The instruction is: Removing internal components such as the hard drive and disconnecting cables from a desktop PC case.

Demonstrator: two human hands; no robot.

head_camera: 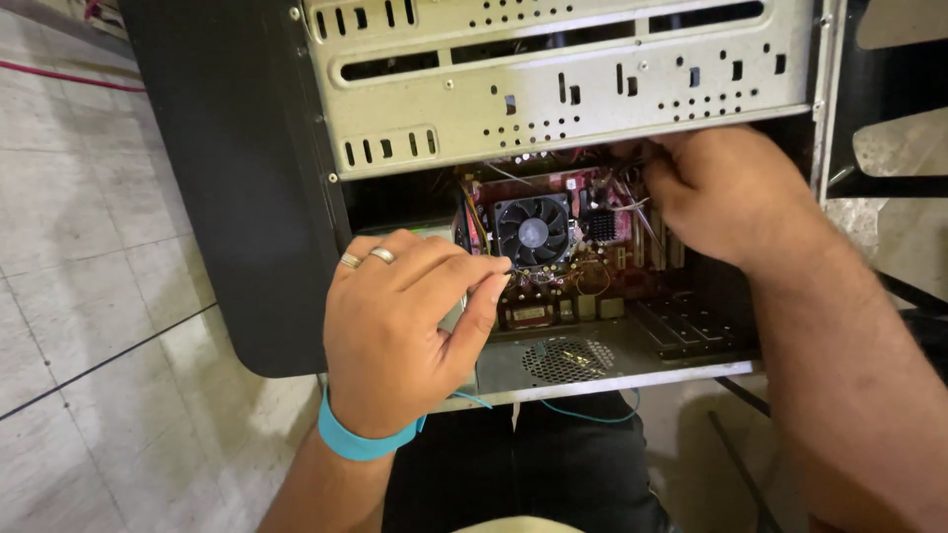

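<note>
Open black metal computer case [237, 197], centre frame: side panel off, red circuit board [592, 266] exposed. Left hand [405, 326] pinched beside black cooler fan [533, 232]; right hand [731, 192] closed among wires [617, 192], upper right. Board remained mounted.

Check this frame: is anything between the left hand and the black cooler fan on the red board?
Nothing visible. The left hand sits at the case's open side, fingertips just short of the fan, no cable or bracket between. The metal drive cage hangs above; the right hand works among wires beyond.
</note>
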